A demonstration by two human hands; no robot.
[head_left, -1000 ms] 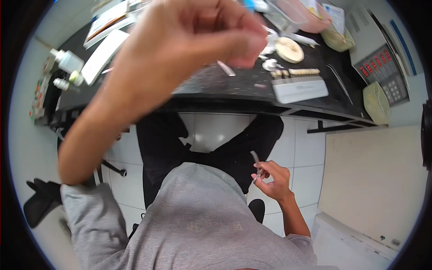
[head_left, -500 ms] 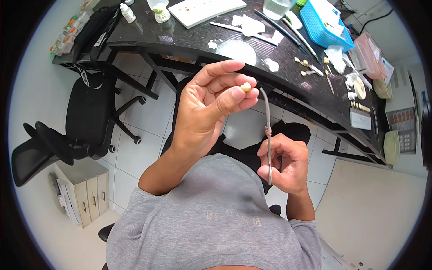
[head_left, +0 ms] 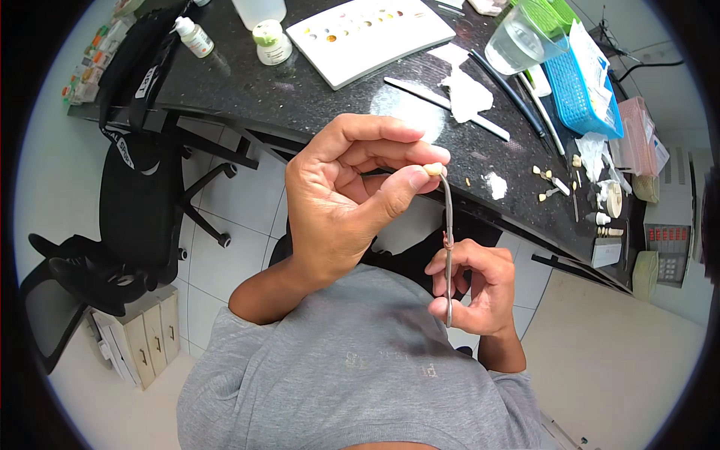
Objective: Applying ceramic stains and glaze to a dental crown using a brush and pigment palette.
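Note:
My left hand [head_left: 330, 195] pinches a small ivory tooth crown [head_left: 433, 169] between thumb and fingertips, its other fingers curled above. In my right hand [head_left: 486, 289] is a slim grey metal dental caliper [head_left: 449, 206], seen nearly edge-on, with a joint midway. Thumb and fingers grip its lower part. The caliper's curved upper tip meets the crown's right side; whether the jaws straddle it cannot be made out. Both hands are in front of the table's near edge, over my lap.
On the dark speckled table [head_left: 232, 82] are a white palette [head_left: 352, 56], dropper bottle [head_left: 195, 37], small jar [head_left: 271, 43], crumpled tissue [head_left: 469, 96], water glass [head_left: 517, 45] and blue basket [head_left: 581, 90]. Several loose crowns [head_left: 551, 180] lie at right. A black chair [head_left: 139, 202] stands left.
The crown and the caliper tip, apart before, now touch. My left hand has moved right and slightly down. The view has shifted, so more of the tabletop shows.

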